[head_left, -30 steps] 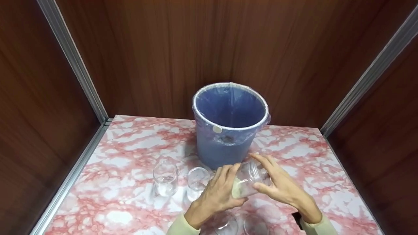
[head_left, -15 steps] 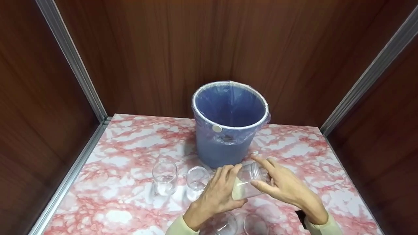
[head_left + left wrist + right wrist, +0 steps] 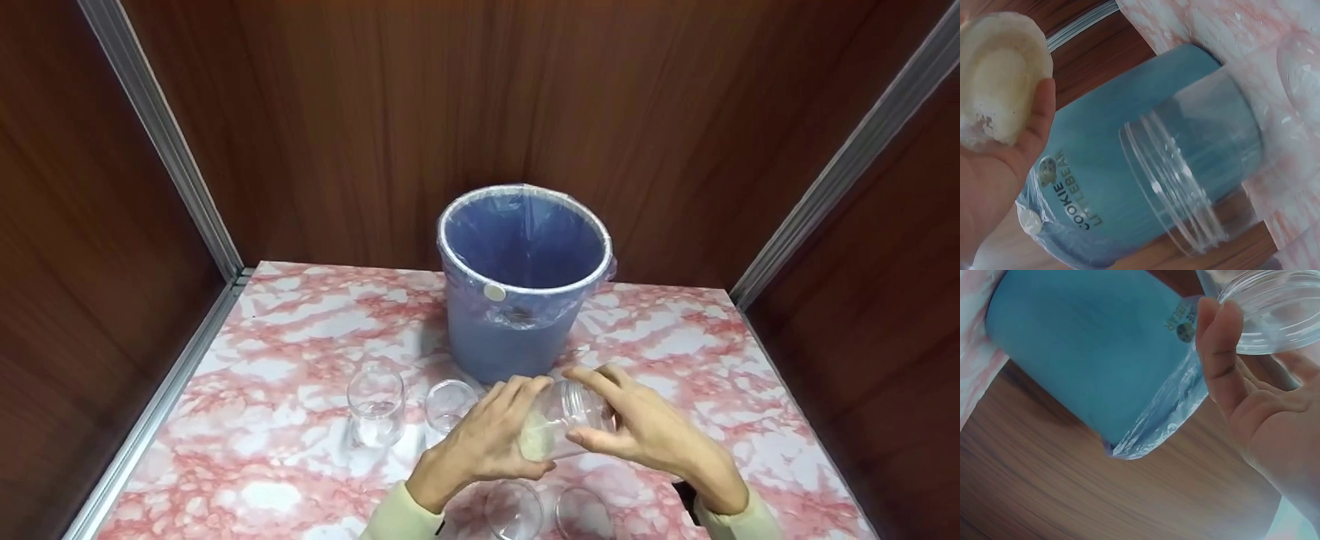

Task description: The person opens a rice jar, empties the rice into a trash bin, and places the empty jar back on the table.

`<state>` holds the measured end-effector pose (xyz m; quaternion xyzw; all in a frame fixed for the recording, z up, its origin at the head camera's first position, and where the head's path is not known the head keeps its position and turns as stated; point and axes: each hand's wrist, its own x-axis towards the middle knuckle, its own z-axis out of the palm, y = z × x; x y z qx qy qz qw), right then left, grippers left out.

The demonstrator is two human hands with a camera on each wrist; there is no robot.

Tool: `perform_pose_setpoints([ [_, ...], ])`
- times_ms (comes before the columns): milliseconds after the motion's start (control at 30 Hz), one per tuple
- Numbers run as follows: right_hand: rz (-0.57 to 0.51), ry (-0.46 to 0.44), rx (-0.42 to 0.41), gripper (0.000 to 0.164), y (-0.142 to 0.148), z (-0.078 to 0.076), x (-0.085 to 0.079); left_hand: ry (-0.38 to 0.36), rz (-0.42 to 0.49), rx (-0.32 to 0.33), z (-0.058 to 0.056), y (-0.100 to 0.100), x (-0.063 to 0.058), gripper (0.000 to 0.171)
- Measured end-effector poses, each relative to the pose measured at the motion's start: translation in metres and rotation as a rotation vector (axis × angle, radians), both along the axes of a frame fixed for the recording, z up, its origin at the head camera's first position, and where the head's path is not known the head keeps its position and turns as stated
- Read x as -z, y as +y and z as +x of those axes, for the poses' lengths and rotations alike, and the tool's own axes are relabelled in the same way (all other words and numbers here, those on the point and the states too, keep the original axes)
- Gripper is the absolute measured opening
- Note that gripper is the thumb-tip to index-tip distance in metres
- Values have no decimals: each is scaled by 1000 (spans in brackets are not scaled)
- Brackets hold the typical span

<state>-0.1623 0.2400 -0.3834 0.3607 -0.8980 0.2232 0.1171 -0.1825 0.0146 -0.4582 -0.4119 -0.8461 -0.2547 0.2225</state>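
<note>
My left hand grips the base of a clear threaded jar, which is tilted with its mouth to the right. Something pale cream sits at its bottom; the left wrist view shows the cream-coloured jar base close up. At the mouth, my right hand holds the jar between thumb and fingers. In the right wrist view, fingertips touch the threaded jar rim. No lid can be made out. Behind the left hand stands another clear jar, its screw threads plain in the left wrist view.
A blue bin with a plastic liner stands behind the hands. Another clear container is on the left of the marbled red-and-white table. Two more clear round vessels lie near the front edge. Brown wood-look panels enclose the table.
Both hands and the jar have drifted slightly left and toward me. My right thumb and fingers have shifted on the jar's mouth. The bin and standing jars stay where they were.
</note>
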Motion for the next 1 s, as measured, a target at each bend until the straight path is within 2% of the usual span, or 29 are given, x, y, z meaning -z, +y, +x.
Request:
perform_pose_setpoints([
  [133, -1, 17, -117, 66, 0, 1, -3, -84, 5, 73, 0, -7, -2, 98],
  [333, 24, 83, -356, 69, -3, 2, -9, -251, 19, 194, 2, -17, 1, 98],
  [400, 30, 69, -378, 72, -4, 3, -9, -276, 20, 203, 4, -18, 2, 98],
  [500, 16, 31, -311, 75, -7, 3, -8, -219, 14, 137, 7, -18, 4, 97],
  [667, 53, -17, -24, 68, -11, 2, -3, 4, -32, -76, 11, -13, 2, 98],
  [733, 83, -71, 55, 65, -12, 2, 0, 84, -53, -143, 12, -11, 1, 99],
  [867, 89, -174, 105, 59, -16, 1, 5, 184, -80, -215, 15, -9, 1, 100],
  [933, 78, -185, 112, 59, -17, 1, 7, 195, -75, -224, 16, -9, 2, 100],
  [1000, 72, -152, 99, 61, -17, 2, 8, 177, -72, -215, 17, -10, 2, 99],
])
